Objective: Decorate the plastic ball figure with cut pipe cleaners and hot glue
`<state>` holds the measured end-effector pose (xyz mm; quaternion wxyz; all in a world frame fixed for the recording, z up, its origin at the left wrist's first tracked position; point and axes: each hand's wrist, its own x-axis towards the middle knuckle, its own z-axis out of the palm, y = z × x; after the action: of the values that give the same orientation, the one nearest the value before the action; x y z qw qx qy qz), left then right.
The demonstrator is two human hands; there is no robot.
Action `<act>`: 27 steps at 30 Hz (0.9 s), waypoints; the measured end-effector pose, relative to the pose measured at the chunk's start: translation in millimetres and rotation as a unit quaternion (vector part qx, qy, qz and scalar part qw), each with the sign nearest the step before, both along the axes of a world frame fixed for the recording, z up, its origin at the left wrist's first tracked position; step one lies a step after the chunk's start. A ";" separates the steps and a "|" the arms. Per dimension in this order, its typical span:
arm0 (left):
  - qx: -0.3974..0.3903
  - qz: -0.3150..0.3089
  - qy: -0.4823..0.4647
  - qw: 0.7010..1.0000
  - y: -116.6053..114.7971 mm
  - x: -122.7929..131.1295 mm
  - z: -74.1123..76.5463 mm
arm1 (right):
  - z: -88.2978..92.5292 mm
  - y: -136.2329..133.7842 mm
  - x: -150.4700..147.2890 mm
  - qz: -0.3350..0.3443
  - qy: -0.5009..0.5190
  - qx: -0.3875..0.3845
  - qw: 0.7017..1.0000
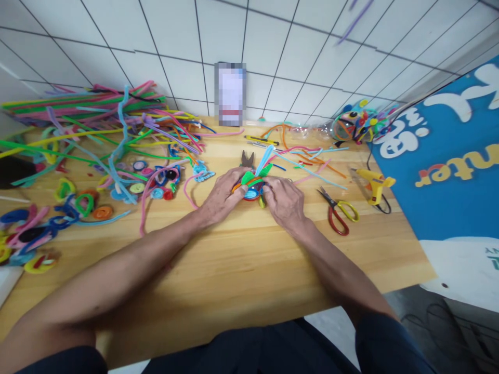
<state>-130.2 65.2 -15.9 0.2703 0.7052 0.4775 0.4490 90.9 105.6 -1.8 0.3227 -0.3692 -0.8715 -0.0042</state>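
Craft piece (253, 193), held between the two hands. The left hand (223, 193) pinches its left edge, thumb near the orange rim; the right hand (286, 201) grips the opposite edge with bent fingers. Whether it touches the worktop (241, 275) cannot be told. Pliers (247, 158) lie just beyond the hands; scissors (332, 212) lie right of the right hand, the glue gun (375, 185) farther out. Pipe cleaners (97, 108) are heaped beyond and left of the left hand.
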 end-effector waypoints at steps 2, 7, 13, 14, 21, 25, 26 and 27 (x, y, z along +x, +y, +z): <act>-0.002 -0.001 0.003 1.000 0.0 -0.2 -0.2 | 0.8 -1.1 -0.8 0.001 -0.006 0.003 1.000; 0.003 -0.002 0.005 1.000 -0.1 -0.1 -1.0 | 1.3 -2.6 -3.2 0.024 0.003 0.001 1.000; 0.011 -0.004 0.006 1.000 0.3 -0.3 -1.7 | -2.3 -7.4 -2.5 0.027 0.032 -0.017 0.999; 0.011 -0.004 0.007 1.000 0.4 -0.3 -1.9 | -2.7 -8.2 -2.1 0.034 0.040 -0.017 0.998; 0.009 0.005 0.007 1.000 0.4 0.4 -2.2 | -3.0 -11.4 -1.7 0.065 0.055 -0.028 0.996; 0.006 0.005 0.009 1.000 0.0 -0.4 -2.3 | -3.2 -13.4 -2.2 0.067 0.059 -0.035 0.995; 0.007 0.004 0.009 1.000 -0.1 -0.6 -2.5 | -3.3 -14.0 -2.3 0.067 0.060 -0.032 0.995; 0.008 0.003 0.008 1.000 -0.1 -0.8 -2.8 | -3.3 -14.6 -2.4 0.068 0.059 -0.028 0.996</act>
<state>-131.0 65.1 -18.6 0.2594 0.7096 0.4781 0.4479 88.6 91.0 -5.1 0.3631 -0.3179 -0.8735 0.0636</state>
